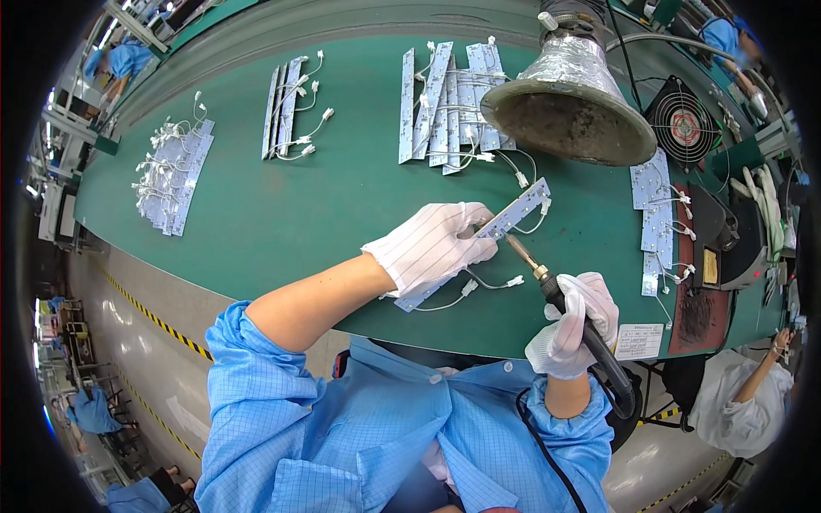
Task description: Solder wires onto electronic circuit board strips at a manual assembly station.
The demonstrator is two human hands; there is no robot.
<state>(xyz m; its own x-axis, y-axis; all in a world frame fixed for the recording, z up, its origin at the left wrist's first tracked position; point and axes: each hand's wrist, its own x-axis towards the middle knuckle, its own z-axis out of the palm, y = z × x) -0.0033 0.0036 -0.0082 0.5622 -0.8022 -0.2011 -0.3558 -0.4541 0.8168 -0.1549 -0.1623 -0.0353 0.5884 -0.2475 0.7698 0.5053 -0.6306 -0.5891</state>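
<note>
My left hand (434, 246), in a white striped glove, pinches the lower end of a narrow LED circuit board (518, 209) and holds it tilted above the table. A short white cable with a plug hangs from the board's upper end. My right hand (575, 323), also gloved, grips a soldering iron (554, 292). The iron's tip points at the board's edge near my left fingers; whether it touches, I cannot tell. Under my left hand lies another LED board (419, 297), partly hidden, with its cable and white connector stretching to the right.
On the green table (333, 184) lie a board pile (175, 184) at left, upright strips (282, 111), a stack (445, 103) at the back and boards (654, 205) at right. A fume duct (569, 111) overhangs. A fan (684, 124), soldering station (727, 227) and paper label (639, 341) stand right.
</note>
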